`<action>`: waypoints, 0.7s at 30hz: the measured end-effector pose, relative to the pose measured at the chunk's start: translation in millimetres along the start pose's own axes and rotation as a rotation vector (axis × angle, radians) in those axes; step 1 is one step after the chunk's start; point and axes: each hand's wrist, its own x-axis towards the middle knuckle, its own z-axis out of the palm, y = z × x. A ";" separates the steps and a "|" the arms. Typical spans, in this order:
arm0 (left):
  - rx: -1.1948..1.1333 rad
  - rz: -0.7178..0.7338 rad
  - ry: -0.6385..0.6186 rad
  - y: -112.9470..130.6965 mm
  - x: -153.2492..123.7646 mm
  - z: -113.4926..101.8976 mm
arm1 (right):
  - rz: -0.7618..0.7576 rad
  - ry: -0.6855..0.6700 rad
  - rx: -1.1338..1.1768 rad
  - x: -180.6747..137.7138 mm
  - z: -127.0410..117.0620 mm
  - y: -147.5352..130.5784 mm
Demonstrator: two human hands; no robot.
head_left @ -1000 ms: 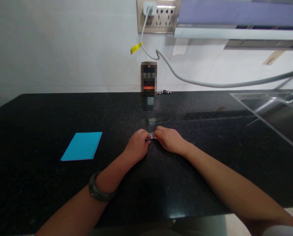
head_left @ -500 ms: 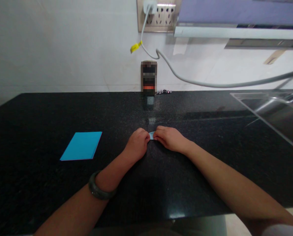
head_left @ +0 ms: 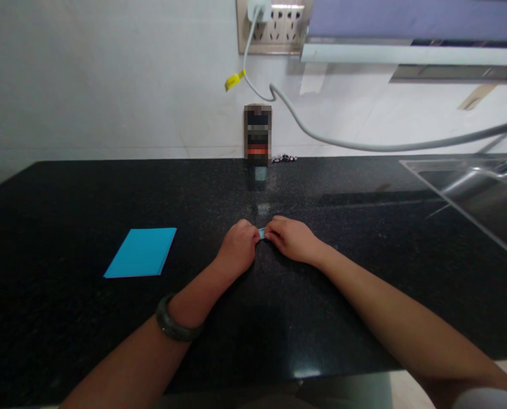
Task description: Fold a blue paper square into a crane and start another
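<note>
Both my hands meet at the middle of the black stone counter. My left hand is curled shut, and my right hand is curled shut facing it. Between their fingertips sits a small folded piece of light blue paper, pinched from both sides and mostly hidden by the fingers. A dark bracelet circles my left wrist. To the left, apart from my hands, a stack of blue paper sheets lies flat on the counter.
A small dark object stands against the white wall at the back of the counter. A grey cable runs from a wall socket toward the right. A clear plastic box sits at the far right.
My hands stay pressed together on the small blue paper, with only slight finger shifts. The blue stack has not moved.
</note>
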 end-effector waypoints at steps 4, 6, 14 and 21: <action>0.015 -0.001 -0.014 0.8 0.7 1.6 | 0.045 0.017 0.019 2.0 0.6 0.8; 0.016 -0.013 -0.011 1.4 0.8 2.1 | 0.086 0.021 0.029 3.7 0.3 0.1; 0.032 -0.042 0.006 4.8 1.7 1.4 | 0.203 0.003 0.011 9.1 -1.5 -1.5; 0.050 -0.058 -0.009 5.9 2.0 -2.3 | 0.277 0.000 0.016 10.0 -2.2 -2.0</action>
